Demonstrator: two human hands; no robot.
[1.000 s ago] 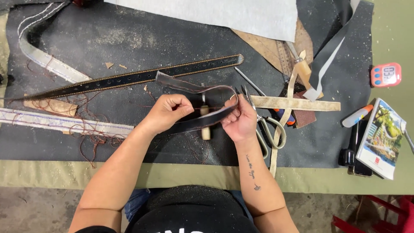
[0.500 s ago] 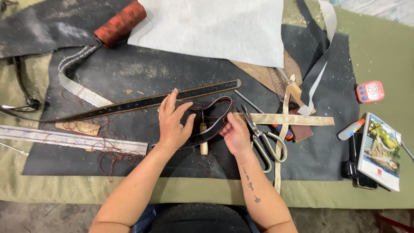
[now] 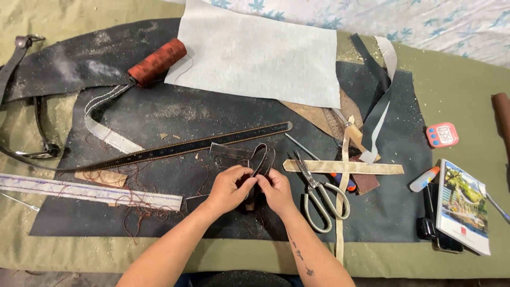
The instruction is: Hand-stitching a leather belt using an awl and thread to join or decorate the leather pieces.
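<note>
Forearms are coming up from the bottom edge and meeting over the dark work mat (image 3: pixel 223 117); the left hand (image 3: pixel 228 190) is curling its fingers inward and pinching the folded dark leather strap (image 3: pixel 261 160) between thumb and fingertips, while the right hand (image 3: pixel 275 190) is pressing against it from the other side, fingers bunched and gripping the same fold. That strap is sitting just beyond the knuckles, near the middle of the mat, looping upward and slightly rightward away from the person; its long axis is running from the hands toward the far right, with the bend at the top. It is looking light but springy, stiff enough to hold its loop, so it is probably wanting a firm pinch near the fold rather than at the free ends; the grain side may be slipping a little under dry fingers.

Beside the right hand, scissors (image 3: pixel 319 194) are lying with blades pointing up-left; pale strips (image 3: pixel 342 167) are crossing just past them. Further out, a long stitched belt (image 3: pixel 191 146) is stretching diagonally from lower left to upper right; loose reddish thread (image 3: pixel 133 204) is tangling to the left. Farthest, a spool of rust-coloured thread (image 3: pixel 156 62) is resting beside a grey sheet (image 3: pixel 255 53); a small timer (image 3: pixel 442 135) and a booklet (image 3: pixel 462 204) are lying off the mat on the right.
</note>
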